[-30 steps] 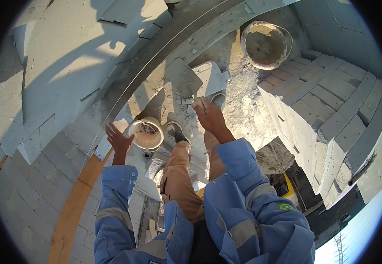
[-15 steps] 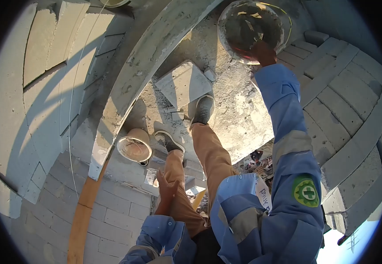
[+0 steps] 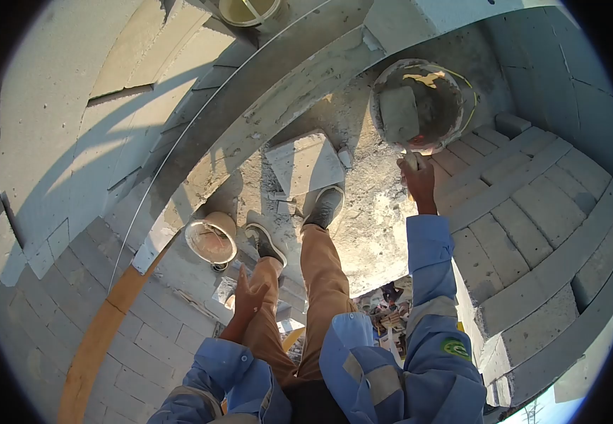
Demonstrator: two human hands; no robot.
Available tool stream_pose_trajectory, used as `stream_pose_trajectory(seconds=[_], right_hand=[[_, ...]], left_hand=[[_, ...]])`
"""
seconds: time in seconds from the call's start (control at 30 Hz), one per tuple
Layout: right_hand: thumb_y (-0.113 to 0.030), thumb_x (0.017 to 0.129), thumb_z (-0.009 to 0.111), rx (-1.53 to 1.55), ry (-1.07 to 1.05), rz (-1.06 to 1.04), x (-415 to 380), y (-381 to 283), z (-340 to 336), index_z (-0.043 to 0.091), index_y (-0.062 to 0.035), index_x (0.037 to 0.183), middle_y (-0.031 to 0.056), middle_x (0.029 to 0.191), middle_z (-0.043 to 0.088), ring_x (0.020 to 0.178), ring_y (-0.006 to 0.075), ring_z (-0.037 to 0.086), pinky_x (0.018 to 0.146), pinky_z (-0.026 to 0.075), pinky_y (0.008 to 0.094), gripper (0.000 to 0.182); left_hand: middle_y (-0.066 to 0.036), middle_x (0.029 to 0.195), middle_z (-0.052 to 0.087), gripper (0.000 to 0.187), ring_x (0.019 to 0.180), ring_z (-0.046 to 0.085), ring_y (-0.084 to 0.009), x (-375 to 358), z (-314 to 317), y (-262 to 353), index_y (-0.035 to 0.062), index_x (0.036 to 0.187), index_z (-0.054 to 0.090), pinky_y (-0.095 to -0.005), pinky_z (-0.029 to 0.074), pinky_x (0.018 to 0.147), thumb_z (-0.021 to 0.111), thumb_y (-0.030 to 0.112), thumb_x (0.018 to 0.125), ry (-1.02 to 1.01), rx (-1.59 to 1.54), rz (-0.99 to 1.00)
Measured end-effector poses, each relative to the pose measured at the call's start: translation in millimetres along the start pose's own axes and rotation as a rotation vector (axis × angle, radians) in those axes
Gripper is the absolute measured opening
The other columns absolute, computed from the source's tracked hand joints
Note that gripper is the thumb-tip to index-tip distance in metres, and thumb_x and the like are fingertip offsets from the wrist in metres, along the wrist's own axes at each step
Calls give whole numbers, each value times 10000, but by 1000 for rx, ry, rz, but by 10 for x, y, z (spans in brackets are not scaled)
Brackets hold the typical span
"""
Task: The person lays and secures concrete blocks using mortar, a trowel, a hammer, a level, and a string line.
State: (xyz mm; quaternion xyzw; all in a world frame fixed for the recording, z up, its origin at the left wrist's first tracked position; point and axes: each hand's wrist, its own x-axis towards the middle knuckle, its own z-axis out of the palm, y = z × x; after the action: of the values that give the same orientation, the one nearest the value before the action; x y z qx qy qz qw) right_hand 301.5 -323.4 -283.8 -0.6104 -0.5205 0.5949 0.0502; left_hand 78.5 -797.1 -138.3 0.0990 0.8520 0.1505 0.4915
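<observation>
My right hand (image 3: 419,177) is closed round the handle of a trowel at the near rim of a bucket (image 3: 375,106). The trowel's broad grey blade (image 3: 399,114) lies over the bucket's mouth, coated in what looks like wet mortar. More grey mortar (image 3: 439,106) shows inside the bucket beside the blade. My left hand (image 3: 250,293) hangs by my left thigh, its fingers apart and nothing in them. Closest to that hand is a small round pail (image 3: 211,239) with dried residue inside.
A square block (image 3: 305,162) lies by my feet among broken pieces. Stacked pale blocks (image 3: 532,205) stand on the right. A curved concrete edge (image 3: 285,102) and a string (image 3: 179,141) run along the left, near a wooden plank (image 3: 101,332). Another bucket (image 3: 250,10) sits at the top.
My right hand has drawn back out of the bucket towards me, bringing the mortar-covered trowel blade into sight. The camera view has shifted; my left hand stays by my thigh.
</observation>
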Motion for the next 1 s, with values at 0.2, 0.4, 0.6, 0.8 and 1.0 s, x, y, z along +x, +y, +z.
stream_pose_trajectory(seconds=[0.2, 0.4, 0.6, 0.8, 1.0], right_hand=[[-184, 754, 755, -276, 35, -488, -341, -888, -122, 668, -12, 913, 74, 641, 600, 557, 172, 563, 568, 464, 343, 250], [-251, 706, 772, -623, -5, -733, -250, -1798, -122, 702, -45, 984, 172, 771, 684, 672, 348, 659, 647, 526, 403, 353], [-303, 727, 767, -1271, -93, -934, -82, -2422, 314, 673, -119, 1098, 105, 984, 680, 841, 302, 684, 728, 556, 421, 425], [-313, 756, 762, -1369, -188, -1118, -274, -2380, 885, 636, -158, 1151, 24, 1079, 627, 980, 233, 653, 741, 558, 400, 443], [-284, 735, 783, -1370, -273, -1154, -629, -2204, 1555, 632, -156, 1156, 31, 1060, 618, 985, 224, 639, 834, 527, 404, 465]], left_hand=[[-323, 1486, 348, 968, 1392, 361, -420, -21, -1, 357, -101, 1482, 237, -416, 315, 1143, 755, 336, 790, -15, -77, -53], [-334, 1444, 400, 984, 1347, 425, -418, -111, 237, 437, -133, 1446, 286, -410, 351, 1118, 769, 420, 791, -4, -46, -38], [-334, 1450, 390, 934, 1318, 466, -412, -147, 283, 644, -114, 1462, 272, -429, 389, 1089, 736, 382, 820, -34, -148, -90], [-313, 1453, 404, 921, 1298, 491, -403, -176, 403, 300, -99, 1462, 288, -437, 414, 1065, 739, 379, 817, 14, -380, -142], [-304, 1419, 454, 940, 1278, 516, -391, -249, 311, -66, -94, 1465, 287, -427, 425, 1053, 740, 409, 813, 44, -381, -156]])
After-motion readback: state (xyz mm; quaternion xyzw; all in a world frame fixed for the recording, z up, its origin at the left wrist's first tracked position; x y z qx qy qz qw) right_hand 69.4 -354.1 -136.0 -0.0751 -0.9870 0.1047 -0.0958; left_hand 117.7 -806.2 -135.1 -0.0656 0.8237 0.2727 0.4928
